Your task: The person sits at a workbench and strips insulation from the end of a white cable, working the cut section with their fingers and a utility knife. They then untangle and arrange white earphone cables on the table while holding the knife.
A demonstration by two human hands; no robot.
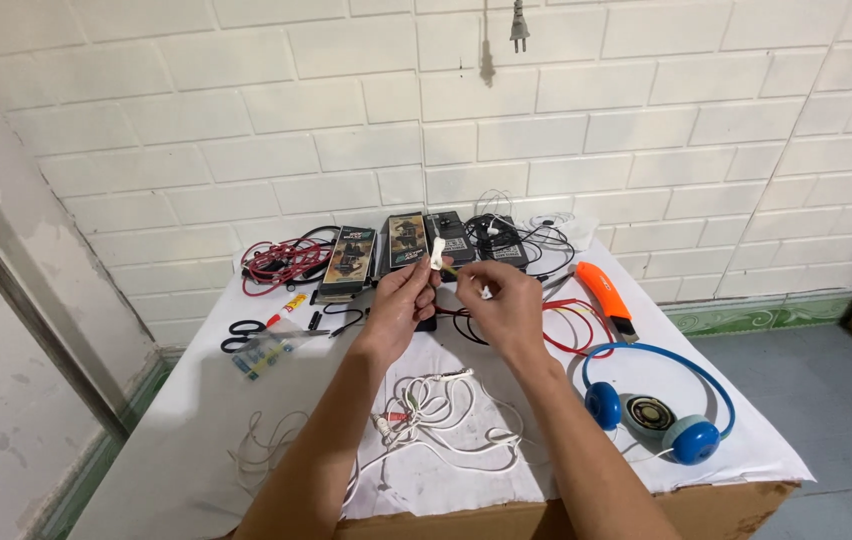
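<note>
Left hand (pixel 401 297) pinches small white plastic earphone piece (pixel 437 251); right hand (pixel 501 300) grips thin white cable end (pixel 486 291). Blue padded headphones (pixel 691 435) lie well right on white table (pixel 196 440).

Prob. home repair bench: cables (pixel 281 262), headphones (pixel 658 400), scissors (pixel 243 334), tiled wall (pixel 246 120).

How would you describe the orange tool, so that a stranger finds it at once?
Start from the white-covered table against the brick wall. Near its right edge, above the blue headphones, lies the orange utility knife. It is the only bright orange, wedge-shaped thing there, beside red wires.
</note>
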